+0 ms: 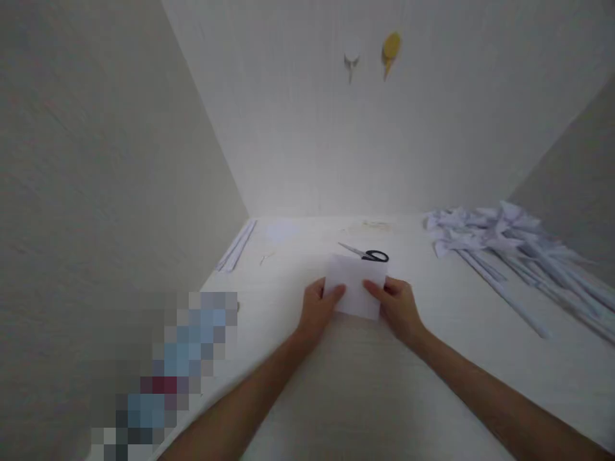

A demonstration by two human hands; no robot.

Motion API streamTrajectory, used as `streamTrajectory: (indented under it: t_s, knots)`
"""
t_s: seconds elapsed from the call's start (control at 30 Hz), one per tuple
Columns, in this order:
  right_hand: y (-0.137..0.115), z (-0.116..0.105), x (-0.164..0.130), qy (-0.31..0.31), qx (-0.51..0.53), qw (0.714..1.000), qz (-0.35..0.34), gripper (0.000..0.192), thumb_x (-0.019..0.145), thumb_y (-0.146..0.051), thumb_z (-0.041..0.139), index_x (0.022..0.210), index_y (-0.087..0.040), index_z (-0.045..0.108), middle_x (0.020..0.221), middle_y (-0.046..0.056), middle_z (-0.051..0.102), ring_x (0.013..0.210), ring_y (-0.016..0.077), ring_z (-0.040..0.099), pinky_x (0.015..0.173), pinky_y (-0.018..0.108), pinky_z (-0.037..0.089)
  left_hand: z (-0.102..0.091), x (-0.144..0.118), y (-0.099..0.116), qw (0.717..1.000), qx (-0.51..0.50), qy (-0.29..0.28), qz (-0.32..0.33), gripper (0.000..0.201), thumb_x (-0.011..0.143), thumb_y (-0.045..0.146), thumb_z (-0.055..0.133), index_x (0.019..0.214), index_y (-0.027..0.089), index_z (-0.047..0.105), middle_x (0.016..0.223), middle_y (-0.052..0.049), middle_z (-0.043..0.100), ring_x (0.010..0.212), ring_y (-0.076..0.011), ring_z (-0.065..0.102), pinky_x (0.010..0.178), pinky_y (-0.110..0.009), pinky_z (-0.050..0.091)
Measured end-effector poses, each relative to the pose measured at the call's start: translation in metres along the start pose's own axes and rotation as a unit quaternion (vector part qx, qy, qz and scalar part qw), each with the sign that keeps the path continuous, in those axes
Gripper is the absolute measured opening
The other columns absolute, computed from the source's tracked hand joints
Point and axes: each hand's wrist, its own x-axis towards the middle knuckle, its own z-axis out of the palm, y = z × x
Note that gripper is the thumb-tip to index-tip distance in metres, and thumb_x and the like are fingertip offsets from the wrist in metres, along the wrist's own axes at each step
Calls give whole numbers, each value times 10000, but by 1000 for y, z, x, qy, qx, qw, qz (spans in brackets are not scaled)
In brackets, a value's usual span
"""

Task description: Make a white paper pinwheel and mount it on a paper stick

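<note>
A small white sheet of paper (356,275) is held between my two hands, roughly over the middle of the white table. My left hand (321,303) grips its left edge, thumb on top and fingers curled beneath. On the opposite edge my right hand (398,307) pinches it the same way. Both sets of fingers are partly hidden behind the sheet. Just beyond the paper's far edge lie scissors (375,255) with black handles, their blades pointing to the left.
Rolled paper sticks with folded paper tops (500,237) are heaped at the right. Narrow paper strips (237,246) lie at the left edge, near a flat pale sheet (281,230). A yellow hook (391,48) and a white hook (352,54) are on the back wall. A blurred-out patch (187,346) covers the lower left.
</note>
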Motion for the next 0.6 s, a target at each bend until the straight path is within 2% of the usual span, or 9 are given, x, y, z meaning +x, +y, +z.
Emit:
streamTrajectory:
  t_s: [0.07, 0.13, 0.2, 0.3, 0.37, 0.43, 0.5, 0.57, 0.6]
  knots:
    - [0, -1, 0, -10, -24, 1000, 7, 229, 605, -353, 678, 624, -131, 625, 533, -12, 559, 491, 100, 469, 467, 229, 357, -3, 2, 0, 998, 15, 58, 5, 268, 613, 353, 641, 720, 107, 619, 625, -22, 585, 543, -109, 503, 500, -225, 398]
    - [1, -1, 1, -19, -32, 999, 12, 255, 606, -357, 679, 536, -131, 587, 455, -28, 502, 431, 76, 413, 420, 212, 298, -6, 4, 1, 996, -2, 89, 5, 282, 592, 360, 661, 710, 107, 614, 615, -20, 583, 530, -106, 500, 488, -223, 396]
    - [2, -3, 3, -27, -22, 999, 16, 301, 605, -366, 682, 473, -131, 547, 410, -33, 469, 402, 63, 388, 403, 205, 265, -6, 6, 1, 995, -55, 89, -2, 291, 565, 349, 687, 705, 107, 607, 600, -18, 582, 518, -104, 504, 496, -228, 409]
    - [5, -3, 5, -37, -9, 999, 15, 305, 604, -366, 687, 469, -129, 552, 425, -13, 507, 407, 66, 418, 418, 207, 291, -4, 7, 2, 986, -156, 64, -10, 287, 543, 318, 707, 705, 103, 607, 614, -30, 606, 539, -109, 533, 554, -242, 449]
    - [5, -1, 5, -32, -16, 999, 9, 291, 600, -365, 691, 484, -129, 566, 437, -5, 526, 413, 71, 436, 430, 212, 315, -2, 6, 3, 984, -172, 46, -10, 284, 549, 310, 702, 722, 101, 622, 655, -49, 634, 575, -121, 561, 578, -247, 466]
    - [4, 0, 4, -33, -26, 999, 7, 292, 595, -381, 690, 498, -132, 574, 451, 5, 540, 422, 84, 459, 441, 222, 341, 0, 5, 3, 992, -123, 33, -8, 259, 561, 311, 692, 694, 97, 631, 635, -53, 640, 543, -120, 562, 529, -235, 463]
    - [3, 0, 5, -36, -23, 999, -10, 334, 635, -443, 635, 513, -138, 574, 473, 18, 549, 436, 104, 480, 447, 239, 363, 1, 5, 4, 999, -36, 34, -4, 227, 573, 309, 681, 580, 93, 612, 517, -33, 603, 423, -92, 504, 419, -204, 410]
    - [0, -6, 9, -5, -39, 997, -63, 390, 718, -495, 514, 566, -144, 589, 518, 27, 554, 461, 117, 486, 448, 251, 367, 2, 4, 4, 999, 28, 43, 2, 268, 614, 314, 647, 477, 99, 564, 411, -13, 544, 334, -68, 437, 342, -183, 337]
    - [-1, -10, 13, 31, -62, 993, -100, 404, 761, -492, 449, 619, -147, 604, 558, 31, 558, 477, 120, 482, 449, 252, 362, 2, 4, 5, 998, 41, 44, 5, 293, 644, 320, 618, 460, 102, 550, 387, -12, 530, 314, -66, 427, 326, -179, 316]
